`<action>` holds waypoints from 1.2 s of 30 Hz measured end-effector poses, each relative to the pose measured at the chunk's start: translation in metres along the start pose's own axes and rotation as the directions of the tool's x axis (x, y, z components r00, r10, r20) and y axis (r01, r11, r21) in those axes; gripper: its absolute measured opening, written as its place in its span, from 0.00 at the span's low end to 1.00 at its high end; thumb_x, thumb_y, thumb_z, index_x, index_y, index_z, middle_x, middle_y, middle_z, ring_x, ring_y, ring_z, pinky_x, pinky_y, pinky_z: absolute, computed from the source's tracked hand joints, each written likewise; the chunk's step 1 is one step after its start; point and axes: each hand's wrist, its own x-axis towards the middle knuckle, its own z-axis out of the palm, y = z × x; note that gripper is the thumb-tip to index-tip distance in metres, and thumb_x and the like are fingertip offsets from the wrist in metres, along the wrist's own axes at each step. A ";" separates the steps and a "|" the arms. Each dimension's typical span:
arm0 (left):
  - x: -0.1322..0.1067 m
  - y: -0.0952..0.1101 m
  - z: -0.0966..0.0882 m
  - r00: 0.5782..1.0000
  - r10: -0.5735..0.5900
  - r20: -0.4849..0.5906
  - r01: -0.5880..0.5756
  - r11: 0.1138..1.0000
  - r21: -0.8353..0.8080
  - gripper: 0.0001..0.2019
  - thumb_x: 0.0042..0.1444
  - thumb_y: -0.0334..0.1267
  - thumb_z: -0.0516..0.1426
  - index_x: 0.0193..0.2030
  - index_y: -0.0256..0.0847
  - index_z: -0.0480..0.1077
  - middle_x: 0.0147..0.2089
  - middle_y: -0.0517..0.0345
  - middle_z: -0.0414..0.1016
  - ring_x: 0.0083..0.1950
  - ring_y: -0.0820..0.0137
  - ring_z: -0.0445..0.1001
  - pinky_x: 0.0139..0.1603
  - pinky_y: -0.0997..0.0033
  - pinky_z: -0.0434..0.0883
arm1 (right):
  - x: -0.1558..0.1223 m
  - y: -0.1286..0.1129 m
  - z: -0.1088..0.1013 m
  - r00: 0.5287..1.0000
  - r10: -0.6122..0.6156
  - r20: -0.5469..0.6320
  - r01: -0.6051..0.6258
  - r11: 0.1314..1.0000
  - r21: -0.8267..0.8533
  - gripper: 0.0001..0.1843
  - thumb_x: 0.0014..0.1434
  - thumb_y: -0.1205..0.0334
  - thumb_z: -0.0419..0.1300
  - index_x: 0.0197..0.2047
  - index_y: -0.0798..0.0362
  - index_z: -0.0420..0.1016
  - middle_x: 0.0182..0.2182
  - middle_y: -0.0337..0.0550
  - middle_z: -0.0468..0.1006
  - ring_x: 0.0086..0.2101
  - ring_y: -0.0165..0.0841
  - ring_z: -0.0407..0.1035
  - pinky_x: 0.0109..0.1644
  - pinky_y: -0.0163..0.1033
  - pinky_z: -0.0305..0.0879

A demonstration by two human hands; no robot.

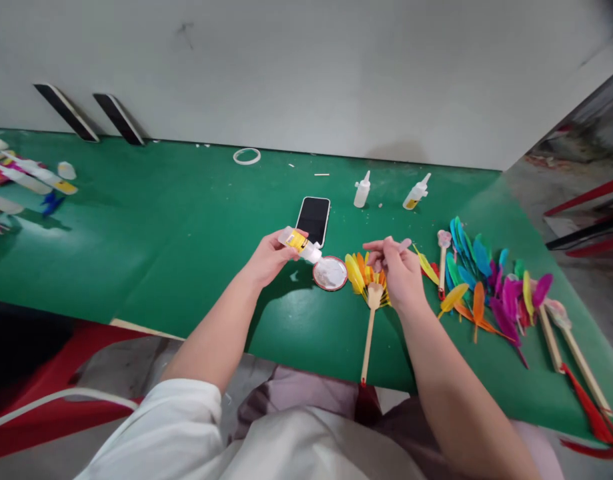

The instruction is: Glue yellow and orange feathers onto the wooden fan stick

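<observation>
My left hand is closed round a clear glue bottle with a yellow label. The bottle is tilted, its mouth down over a small red-rimmed dish that holds something white. In my right hand, fingers curled, is a small translucent piece that looks like a bottle nozzle. Just below and left of that hand lies a feather fan, with yellow and orange feathers spread at the top of a wooden handle. My right hand covers part of its feathers.
Behind the dish lies a phone. Two nozzle bottles stand farther back. Loose coloured feathers and wooden handles with red tassels lie at the right. Two dark slabs lean on the wall; more bottles lie far left.
</observation>
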 end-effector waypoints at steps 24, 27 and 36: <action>-0.001 0.004 0.015 0.986 -0.035 0.161 0.043 0.998 -0.047 0.26 0.53 0.64 0.44 0.33 0.40 0.63 0.17 0.64 0.63 0.19 0.75 0.63 0.32 0.67 0.69 | -0.006 0.020 -0.003 0.967 -0.219 0.131 0.254 0.806 -0.535 0.22 0.63 0.48 0.45 0.36 0.51 0.76 0.22 0.39 0.73 0.24 0.29 0.67 0.28 0.34 0.57; -0.001 0.003 0.015 0.986 -0.039 0.163 0.048 0.998 -0.052 0.23 0.54 0.59 0.46 0.34 0.39 0.65 0.18 0.64 0.64 0.19 0.75 0.64 0.30 0.69 0.69 | -0.005 0.021 -0.002 0.966 -0.220 0.135 0.258 0.803 -0.537 0.22 0.62 0.47 0.46 0.36 0.51 0.76 0.22 0.39 0.73 0.24 0.30 0.67 0.28 0.34 0.57; 0.000 -0.004 0.015 0.991 -0.045 0.128 0.037 0.998 0.060 0.20 0.51 0.56 0.54 0.37 0.38 0.65 0.23 0.61 0.69 0.25 0.72 0.69 0.31 0.70 0.67 | -0.004 0.023 0.000 0.963 -0.219 0.156 0.269 0.807 -0.525 0.19 0.62 0.51 0.47 0.35 0.50 0.76 0.22 0.40 0.73 0.25 0.31 0.67 0.30 0.36 0.59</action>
